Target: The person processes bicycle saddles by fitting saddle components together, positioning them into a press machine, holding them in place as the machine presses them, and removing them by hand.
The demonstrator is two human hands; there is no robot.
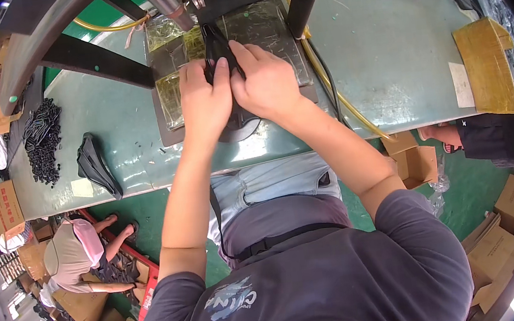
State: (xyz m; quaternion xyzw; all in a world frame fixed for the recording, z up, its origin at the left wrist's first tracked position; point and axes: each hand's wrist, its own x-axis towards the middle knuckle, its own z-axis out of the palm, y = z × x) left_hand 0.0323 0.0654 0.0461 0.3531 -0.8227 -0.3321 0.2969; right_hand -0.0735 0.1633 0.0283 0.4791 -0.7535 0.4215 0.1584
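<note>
Both my hands press together on a black fabric piece (215, 45) lying on the metal machine plate (257, 29) at the middle of the grey-green table (384, 48). My left hand (203, 100) grips its left side. My right hand (266, 81) pinches its right side, fingers closed on the fabric. Most of the piece is hidden under my hands. A machine arm (168, 1) stands just beyond it.
A pile of small black parts (43, 142) and another black fabric piece (96, 164) lie at the table's left. A yellow hose (343, 102) runs right of the plate. A cardboard box (486, 65) sits at the right edge. A person (79, 253) crouches among boxes lower left.
</note>
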